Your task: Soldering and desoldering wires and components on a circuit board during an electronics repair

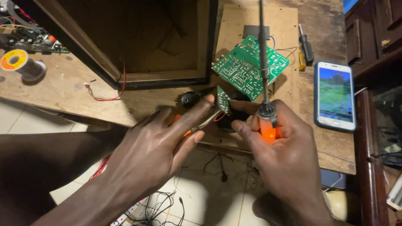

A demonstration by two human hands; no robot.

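My left hand [157,144] is at the front edge of the wooden bench, fingers stretched out, its fingertips touching a small green circuit board [223,100] held on edge. Something orange shows under that hand's fingers. My right hand [278,146] grips a screwdriver with an orange translucent handle [268,130]; its long dark shaft [263,50] points up and away over a larger green circuit board [249,66]. The right thumb and forefinger also pinch at the small board. A black round part [189,98] lies just behind the left fingertips.
An open dark wooden box [163,46] stands at the back. A smartphone with a lit screen [335,95] lies right, a yellow-and-black screwdriver [305,51] behind it. A solder reel [21,63] sits far left. Red wire [109,97] trails from the box. Cables lie on the tiled floor [167,205].
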